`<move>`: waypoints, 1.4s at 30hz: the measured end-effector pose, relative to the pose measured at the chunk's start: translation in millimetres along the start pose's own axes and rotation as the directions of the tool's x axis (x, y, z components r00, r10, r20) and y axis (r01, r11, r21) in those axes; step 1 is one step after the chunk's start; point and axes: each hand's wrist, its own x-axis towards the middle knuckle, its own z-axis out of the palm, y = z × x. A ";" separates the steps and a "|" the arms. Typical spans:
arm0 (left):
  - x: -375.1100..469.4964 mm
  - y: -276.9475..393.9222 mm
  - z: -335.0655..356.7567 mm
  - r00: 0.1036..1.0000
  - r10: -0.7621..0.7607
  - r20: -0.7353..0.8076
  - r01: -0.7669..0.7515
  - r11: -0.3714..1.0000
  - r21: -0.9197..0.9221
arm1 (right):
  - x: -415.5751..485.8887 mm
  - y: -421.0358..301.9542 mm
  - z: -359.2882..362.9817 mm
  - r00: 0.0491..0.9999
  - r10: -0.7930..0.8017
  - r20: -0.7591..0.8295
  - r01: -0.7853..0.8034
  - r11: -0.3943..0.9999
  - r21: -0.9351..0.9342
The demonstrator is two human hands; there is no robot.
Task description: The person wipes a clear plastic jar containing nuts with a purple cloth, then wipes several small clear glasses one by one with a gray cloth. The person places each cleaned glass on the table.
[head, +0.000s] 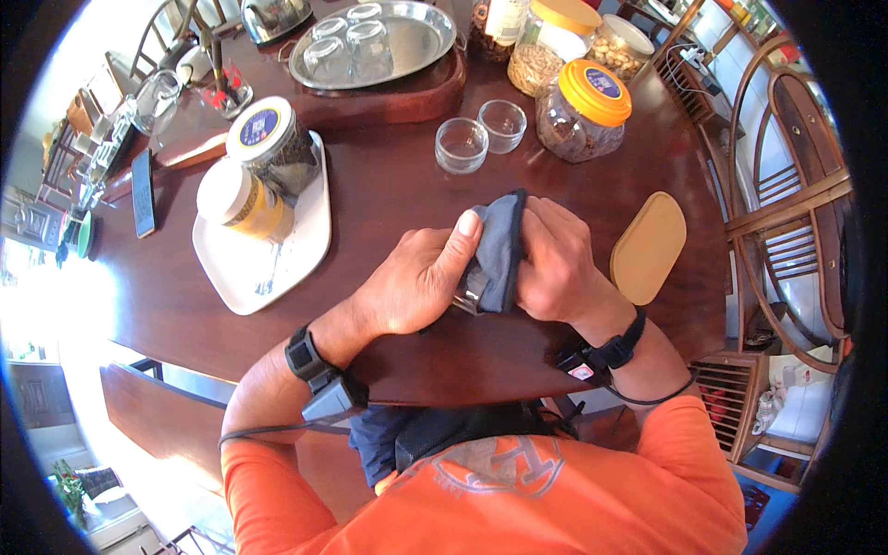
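Over the near part of the dark wooden table [388, 180], my left hand [420, 277] grips a small clear glass [470, 295], its thumb against a blue-grey cloth [498, 246]. My right hand [558, 260] is closed on the cloth's dark-edged right side, with some fingers hidden by it. The cloth covers most of the glass. Beyond my hands two small clear glass cups [461, 146] stand side by side. To the right of my right hand lies a flat tan oval piece [649, 248].
At left, a white tray [319, 236] holds two lidded jars. A round metal tray [433, 41] with several glasses stands at the back. Several lidded jars, one orange-topped [586, 114], stand back right. A phone [143, 194] lies far left; wooden chairs are at right.
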 end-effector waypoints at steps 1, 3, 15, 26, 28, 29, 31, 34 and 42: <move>-0.1 -0.1 0.2 0.998 -0.023 0.056 0.028 0.995 -0.098 | 2.5 -2.5 -3.3 0.999 -0.011 0.040 0.012 1.000 -0.005; 0.4 -0.7 3.2 0.999 0.022 0.031 -0.021 0.999 -0.033 | 5.3 -2.9 -7.0 0.985 -0.135 0.111 0.146 0.985 -0.095; -2.9 -11.8 18.3 0.881 0.410 -0.236 -0.392 0.912 0.123 | -19.6 -0.8 12.8 0.786 0.502 0.360 -0.615 0.576 0.539; 14.1 -17.8 5.6 0.579 0.812 -0.078 -0.714 0.551 0.432 | -36.1 1.5 18.5 0.540 0.213 0.814 -0.384 -0.799 0.464; 14.6 -15.6 8.1 0.587 0.803 -0.103 -0.733 0.581 0.353 | -37.8 -0.5 16.2 0.560 0.296 0.774 -0.398 -0.723 0.565; 14.5 -14.0 9.4 0.596 0.795 -0.114 -0.735 0.597 0.321 | -37.7 -0.9 15.0 0.573 0.338 0.747 -0.398 -0.682 0.613; 8.9 -10.1 12.9 0.706 0.674 -0.219 -0.653 0.738 0.169 | -36.4 0.0 13.0 0.593 0.491 0.638 -0.546 -0.337 0.767; 1.8 -4.6 4.7 0.847 0.485 -0.219 -0.516 0.849 -0.113 | -31.2 8.1 10.6 0.756 0.485 0.440 -0.615 0.296 0.731; 1.5 -3.2 -2.6 0.999 -0.031 -0.017 0.031 0.999 -0.036 | -24.0 12.9 1.8 0.886 0.389 0.252 -0.463 0.774 0.432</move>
